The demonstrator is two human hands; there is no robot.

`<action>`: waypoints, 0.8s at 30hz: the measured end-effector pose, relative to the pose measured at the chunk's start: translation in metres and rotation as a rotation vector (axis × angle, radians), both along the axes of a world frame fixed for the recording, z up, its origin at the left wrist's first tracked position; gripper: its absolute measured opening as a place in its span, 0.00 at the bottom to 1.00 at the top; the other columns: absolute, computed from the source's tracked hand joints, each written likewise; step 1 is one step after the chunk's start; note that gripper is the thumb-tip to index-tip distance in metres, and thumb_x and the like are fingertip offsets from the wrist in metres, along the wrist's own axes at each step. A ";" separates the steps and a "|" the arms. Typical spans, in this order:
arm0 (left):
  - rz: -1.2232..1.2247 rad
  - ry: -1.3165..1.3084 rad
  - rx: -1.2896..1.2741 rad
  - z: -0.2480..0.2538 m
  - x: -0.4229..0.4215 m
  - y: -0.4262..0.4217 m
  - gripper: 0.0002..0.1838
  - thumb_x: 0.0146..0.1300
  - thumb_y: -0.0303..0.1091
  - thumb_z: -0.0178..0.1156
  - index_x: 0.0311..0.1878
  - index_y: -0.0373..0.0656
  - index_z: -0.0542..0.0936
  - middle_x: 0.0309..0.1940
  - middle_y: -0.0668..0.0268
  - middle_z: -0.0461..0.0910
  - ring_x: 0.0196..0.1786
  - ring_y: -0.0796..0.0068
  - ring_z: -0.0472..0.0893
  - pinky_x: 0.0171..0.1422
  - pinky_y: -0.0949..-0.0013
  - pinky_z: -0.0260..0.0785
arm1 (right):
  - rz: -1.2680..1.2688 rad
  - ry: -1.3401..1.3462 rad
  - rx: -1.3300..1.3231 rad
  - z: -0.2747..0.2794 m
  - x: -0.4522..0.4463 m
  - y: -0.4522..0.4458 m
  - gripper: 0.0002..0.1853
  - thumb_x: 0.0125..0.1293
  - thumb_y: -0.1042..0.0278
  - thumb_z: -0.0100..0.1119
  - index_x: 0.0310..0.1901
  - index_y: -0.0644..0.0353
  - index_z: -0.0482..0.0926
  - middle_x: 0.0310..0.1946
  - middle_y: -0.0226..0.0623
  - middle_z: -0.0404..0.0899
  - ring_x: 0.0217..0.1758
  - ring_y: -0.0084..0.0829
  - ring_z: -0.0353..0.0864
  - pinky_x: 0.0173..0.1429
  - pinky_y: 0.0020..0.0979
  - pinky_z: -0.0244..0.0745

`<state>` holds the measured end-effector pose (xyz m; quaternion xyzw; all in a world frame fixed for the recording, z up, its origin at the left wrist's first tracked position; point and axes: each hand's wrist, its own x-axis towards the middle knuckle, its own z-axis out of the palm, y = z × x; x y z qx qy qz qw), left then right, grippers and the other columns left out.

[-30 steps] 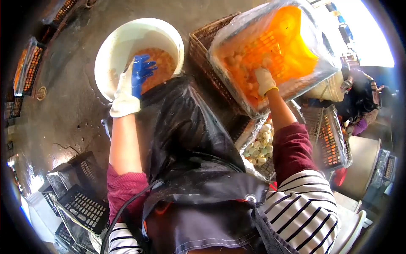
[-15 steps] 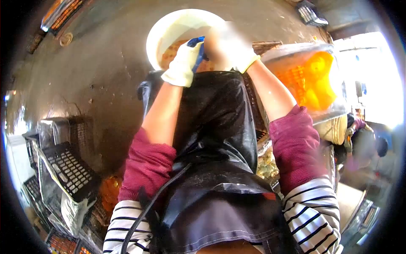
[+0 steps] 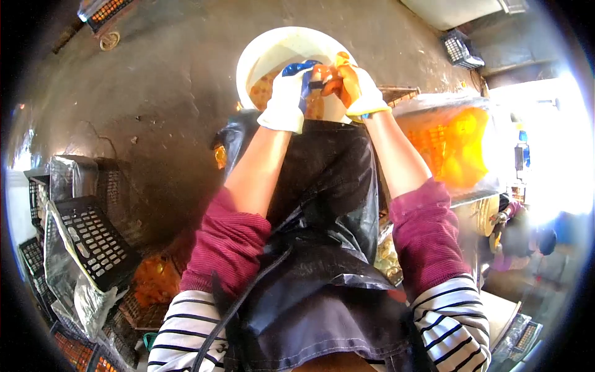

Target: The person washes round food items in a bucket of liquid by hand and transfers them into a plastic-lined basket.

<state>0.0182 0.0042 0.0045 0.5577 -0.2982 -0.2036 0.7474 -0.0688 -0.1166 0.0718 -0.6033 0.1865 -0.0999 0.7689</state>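
Observation:
My left hand, in a white glove with blue fingers, is closed above a white tub. A small dark piece at its fingers may be a tool, but I cannot make it out. My right hand, gloved in white and orange, is closed on a soft orange-red piece, whose kind I cannot tell. Both hands nearly meet over the tub. Pale orange pieces lie in cloudy liquid inside it.
To the right, a plastic-lined crate holds bright orange items. Black crates are stacked at left beside an orange heap. A black apron covers my lap. Another person is at far right.
The view has shifted, so the tub and hands sit lower and further right. My right hand, bleached by glare before, now shows its orange fingers and the orange-red piece.

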 end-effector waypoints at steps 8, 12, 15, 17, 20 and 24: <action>0.003 0.810 -0.195 0.019 -0.006 0.002 0.13 0.62 0.33 0.56 0.50 0.43 0.78 0.39 0.66 0.78 0.38 0.78 0.75 0.40 0.76 0.70 | 0.169 -0.052 -0.053 -0.020 0.003 -0.002 0.14 0.67 0.65 0.53 0.51 0.61 0.74 0.41 0.34 0.77 0.42 0.24 0.77 0.41 0.26 0.74; 0.039 0.728 -0.094 0.031 -0.016 0.007 0.08 0.59 0.34 0.59 0.37 0.41 0.81 0.26 0.66 0.77 0.26 0.75 0.75 0.32 0.75 0.68 | 0.128 0.203 -0.767 -0.018 0.016 0.001 0.15 0.67 0.64 0.50 0.51 0.63 0.72 0.45 0.39 0.77 0.48 0.28 0.77 0.49 0.28 0.73; 0.047 0.658 -0.095 0.018 -0.015 -0.001 0.15 0.65 0.42 0.55 0.45 0.41 0.78 0.34 0.66 0.77 0.35 0.77 0.74 0.40 0.75 0.67 | 0.016 -0.055 -1.033 -0.087 0.027 -0.033 0.16 0.65 0.61 0.54 0.49 0.61 0.76 0.41 0.37 0.78 0.45 0.25 0.77 0.40 0.27 0.75; 0.045 0.796 -0.199 0.015 -0.013 -0.005 0.20 0.68 0.46 0.51 0.51 0.40 0.75 0.45 0.64 0.77 0.48 0.76 0.73 0.54 0.74 0.66 | -0.034 -0.286 -0.985 -0.089 0.023 -0.013 0.14 0.64 0.63 0.54 0.47 0.63 0.76 0.41 0.38 0.78 0.46 0.26 0.77 0.42 0.27 0.75; 0.022 0.884 -0.055 0.036 -0.007 0.001 0.26 0.68 0.54 0.47 0.54 0.41 0.73 0.47 0.65 0.75 0.51 0.76 0.71 0.57 0.74 0.63 | 0.080 0.085 -1.356 -0.028 0.017 0.025 0.12 0.64 0.67 0.54 0.45 0.65 0.76 0.42 0.38 0.78 0.47 0.28 0.77 0.45 0.27 0.74; 0.001 0.700 0.011 0.038 -0.009 0.001 0.36 0.64 0.67 0.38 0.50 0.42 0.76 0.33 0.64 0.76 0.33 0.75 0.74 0.35 0.72 0.67 | -0.035 -0.027 -0.451 -0.039 0.024 0.006 0.11 0.64 0.70 0.53 0.44 0.68 0.76 0.38 0.38 0.79 0.42 0.29 0.78 0.44 0.26 0.75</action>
